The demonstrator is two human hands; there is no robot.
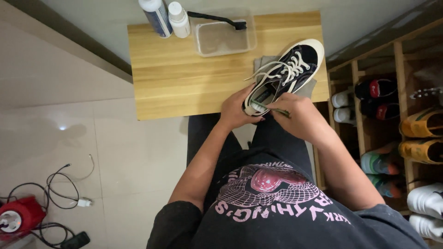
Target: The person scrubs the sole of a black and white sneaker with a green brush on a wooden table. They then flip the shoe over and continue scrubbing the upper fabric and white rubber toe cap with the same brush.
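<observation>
Sneaker held at the tabletop's near edge

The heel of the dark sneaker [284, 74] is gripped by the left hand [236, 110]; a small green item [263, 107] is pinched by the right hand [297, 113]. Beyond, a clear tub [224, 39], brush [217, 19] and two bottles [166, 18] are set on the tabletop [184, 74].

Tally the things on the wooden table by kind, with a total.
Sneaker, dark with white laces, held by left hand and right hand: 1
Bottles: 2
Clear plastic container: 1
Black brush: 1
Grey cloth under the sneaker: 1
Total: 6
</observation>
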